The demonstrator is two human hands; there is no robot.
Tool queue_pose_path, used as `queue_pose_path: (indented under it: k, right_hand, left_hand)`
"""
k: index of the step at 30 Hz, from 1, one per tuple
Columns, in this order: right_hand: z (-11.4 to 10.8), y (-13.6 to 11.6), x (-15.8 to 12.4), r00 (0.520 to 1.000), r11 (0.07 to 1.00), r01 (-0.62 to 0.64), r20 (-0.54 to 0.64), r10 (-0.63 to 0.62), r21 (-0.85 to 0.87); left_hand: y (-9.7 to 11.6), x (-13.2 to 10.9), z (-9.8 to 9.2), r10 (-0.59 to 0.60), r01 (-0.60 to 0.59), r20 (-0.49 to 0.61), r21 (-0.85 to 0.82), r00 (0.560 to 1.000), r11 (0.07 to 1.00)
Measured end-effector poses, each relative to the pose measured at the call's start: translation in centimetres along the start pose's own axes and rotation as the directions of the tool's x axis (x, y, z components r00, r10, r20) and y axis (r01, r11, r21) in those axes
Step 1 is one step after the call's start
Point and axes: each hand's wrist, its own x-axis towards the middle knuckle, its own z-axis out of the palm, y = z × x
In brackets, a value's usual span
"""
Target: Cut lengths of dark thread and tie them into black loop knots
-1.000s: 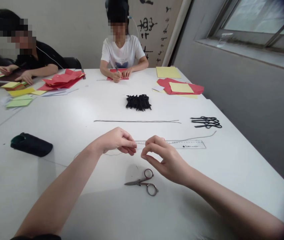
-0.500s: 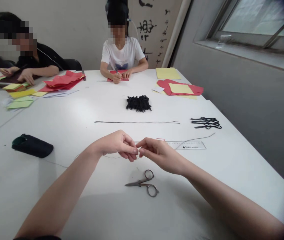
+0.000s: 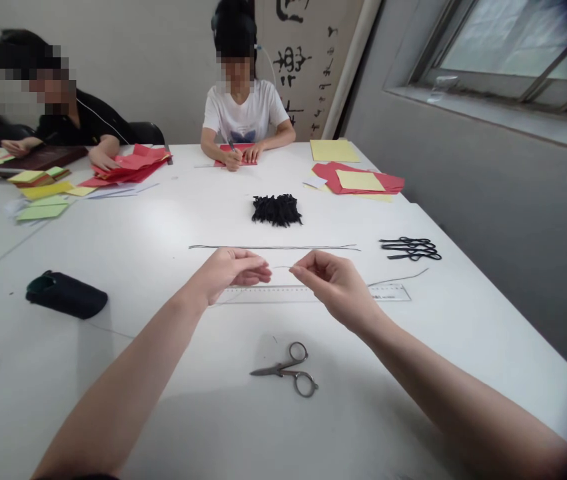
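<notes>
My left hand (image 3: pixel 230 270) and my right hand (image 3: pixel 336 283) hover above the white table (image 3: pixel 173 213), each pinched shut on one thin grey string (image 3: pixel 279 267) stretched between their fingertips. The string's far end (image 3: pixel 398 277) trails right across the table. A clear ruler (image 3: pixel 308 294) lies flat just under my hands. Small metal scissors (image 3: pixel 286 370) rest nearer to me. Beyond my hands lie a long straight cord (image 3: pixel 273 247) and a heap of black cords (image 3: pixel 276 209).
A bundle of looped black cords (image 3: pixel 412 247) lies at the right. A dark pouch (image 3: pixel 66 295) sits at the left. Red and yellow paper (image 3: pixel 358 180) is stacked at the far right and far left (image 3: pixel 128 163). Two people sit at the far side with paper.
My hands have lifted and moved away from me, then drawn apart, pulling the string taut between them. The ruler below them now shows in full.
</notes>
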Motion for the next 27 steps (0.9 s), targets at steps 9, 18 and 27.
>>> queue_pose_path:
  k: [9, 18, 27]
  right_hand:
    - [3.5, 0.9, 1.4, 0.992, 0.997, 0.071, -0.107, -0.071, -0.002]
    - [3.8, 1.8, 0.9, 0.994, 0.995, 0.092, -0.053, -0.094, -0.036]
    - [3.5, 1.9, 0.9, 0.991, 0.983, 0.127, -0.025, -0.132, -0.132]
  left_hand:
    - [-0.5, 0.7, 0.6, -0.02, 0.004, -0.047, -0.327, 0.999, 0.945]
    - [-0.9, 1.2, 0.6, -0.093, 0.065, -0.059, -0.365, 0.994, 0.929]
    - [-1.1, 1.3, 0.7, -0.093, 0.082, -0.016, -0.345, 0.996, 0.935]
